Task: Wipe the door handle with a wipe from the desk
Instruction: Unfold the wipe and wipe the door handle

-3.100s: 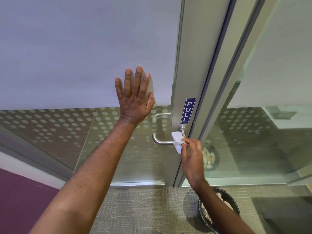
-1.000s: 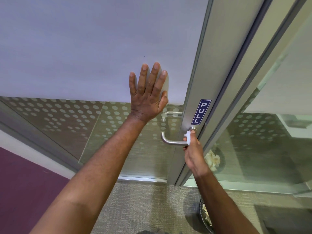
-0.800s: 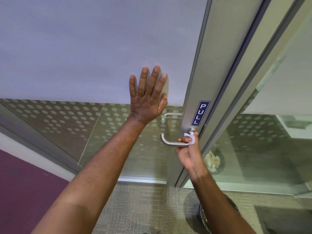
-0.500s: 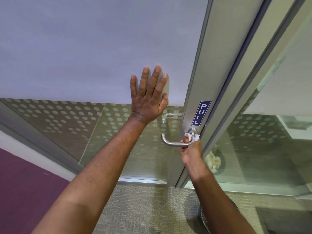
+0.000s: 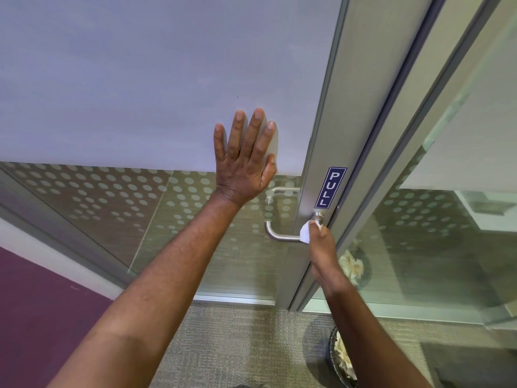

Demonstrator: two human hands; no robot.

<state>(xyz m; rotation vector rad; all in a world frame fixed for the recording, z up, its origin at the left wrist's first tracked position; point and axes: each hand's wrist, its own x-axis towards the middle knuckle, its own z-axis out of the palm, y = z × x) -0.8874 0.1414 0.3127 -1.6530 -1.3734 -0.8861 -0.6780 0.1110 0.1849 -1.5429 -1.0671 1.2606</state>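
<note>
Bin [image 5: 340, 359] below right hand [image 5: 324, 253]; contents maybe tissues.

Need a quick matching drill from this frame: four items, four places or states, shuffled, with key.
Items:
1. left hand
2. right hand
3. PULL sign
4. bin

Places or states:
A. on the floor, bottom right
B. flat on the door glass
C. on the door frame above the handle
D. presses the wipe to the handle

Pairs: 1-B, 2-D, 3-C, 4-A

Office, frosted dotted glass door [image 5: 140, 79] w/ alu frame, PULL sign [image 5: 330, 187], grey carpet [image 5: 237, 340]
</note>
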